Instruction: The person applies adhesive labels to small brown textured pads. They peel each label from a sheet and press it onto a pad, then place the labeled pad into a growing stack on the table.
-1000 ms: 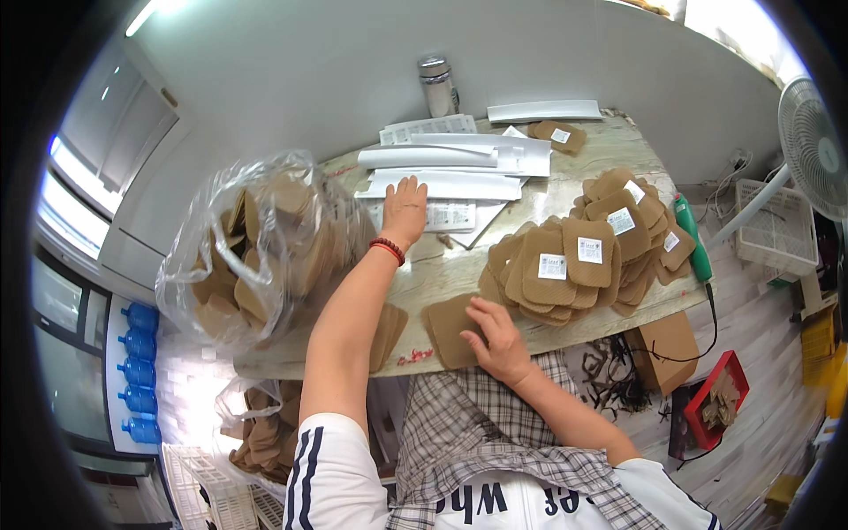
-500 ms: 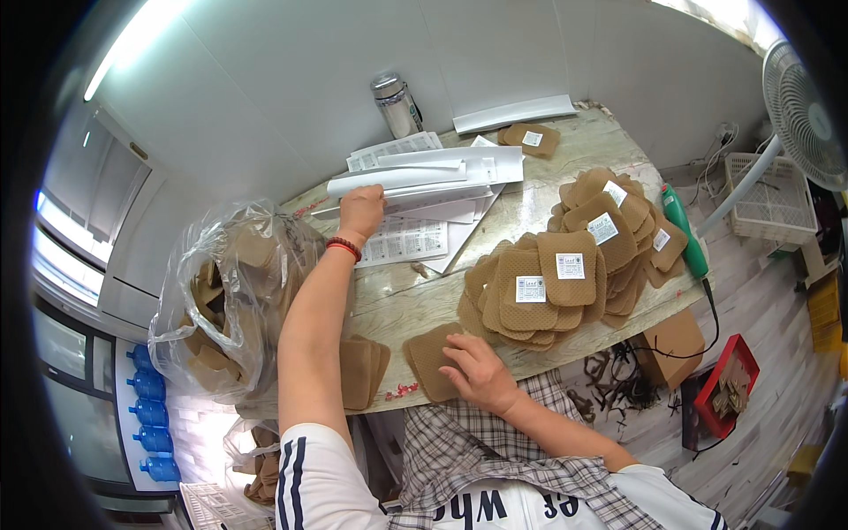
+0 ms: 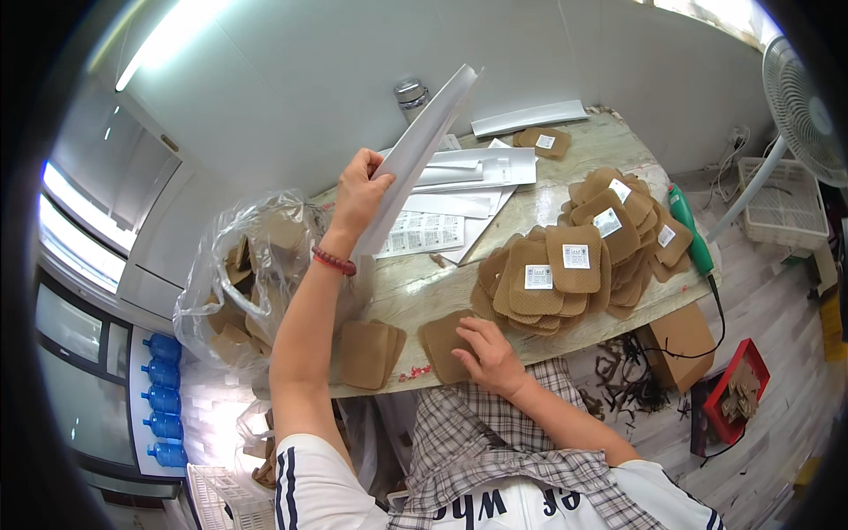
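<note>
My left hand (image 3: pixel 360 196) grips a white sheet of paper (image 3: pixel 420 146), long and slightly curled, raised above the table's far left part. Under it lie more white papers and label sheets (image 3: pixel 433 231). My right hand (image 3: pixel 491 355) rests with fingers spread on a brown textured pad (image 3: pixel 445 343) at the near table edge. Left of that pad is a small stack of like pads (image 3: pixel 369 352). A big heap of brown pads (image 3: pixel 530 287) sits to the right, several with white printed labels (image 3: pixel 576 256).
A clear plastic bag (image 3: pixel 252 287) of brown pieces stands at the table's left. A metal flask (image 3: pixel 412 95) is at the back. The green corded tool (image 3: pixel 689 228) lies along the right edge, near a fan (image 3: pixel 799 115). A carton (image 3: pixel 678 340) and red tray (image 3: pixel 740 389) are on the floor.
My left hand has lifted a white sheet up from the paper pile, tilting it upright. My right hand stays on the pad. The whole view has shifted slightly.
</note>
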Motion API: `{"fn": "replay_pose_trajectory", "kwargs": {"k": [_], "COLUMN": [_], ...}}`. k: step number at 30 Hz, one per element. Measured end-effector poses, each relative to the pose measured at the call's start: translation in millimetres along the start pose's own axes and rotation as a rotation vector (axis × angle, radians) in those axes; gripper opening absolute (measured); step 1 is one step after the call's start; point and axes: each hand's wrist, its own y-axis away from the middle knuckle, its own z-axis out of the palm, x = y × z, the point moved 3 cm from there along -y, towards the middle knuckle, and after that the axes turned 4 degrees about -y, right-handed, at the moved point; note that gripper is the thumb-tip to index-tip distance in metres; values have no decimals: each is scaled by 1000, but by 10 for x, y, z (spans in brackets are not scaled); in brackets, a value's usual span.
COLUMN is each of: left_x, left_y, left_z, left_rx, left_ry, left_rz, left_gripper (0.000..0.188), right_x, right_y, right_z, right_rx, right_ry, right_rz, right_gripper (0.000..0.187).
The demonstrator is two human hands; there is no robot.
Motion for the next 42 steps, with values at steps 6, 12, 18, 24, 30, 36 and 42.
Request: {"fn": "replay_pose_trajectory", "kwargs": {"k": [6,12,18,24,30,36,42], "left_x": [579,683,645,947,1005,595,260], "left_y": [873,1875,2610,2904,3053,3044,3085], "left_z": [-257,-197,159,191,-101,-381,-560], "left_rx": [-239,-352,-243,-26,145,-83,-305], "left_ry": [458,934,1165,385,-169,607,916], "left_rz": [-156,-299,-313,-129,8,-369,-538], "left_gripper": [30,40,62,54,38,33,31], "right_x": [-188,-931,-1183,-1145,-1281,-1096,-988], "right_y": [-48,-489,-410,-119,-58,-27,80], "right_z": [-207,-518,-417,-279,-286,-251,-190], "right_rx": [202,414,324,270,56,158,20], "right_ry": [-228,-583,-778,-745,-692,-1062,-1291], "right_rz": [111,280,303,323,347,683,776], "right_gripper": [40,66,46,36,45,23,16]}}
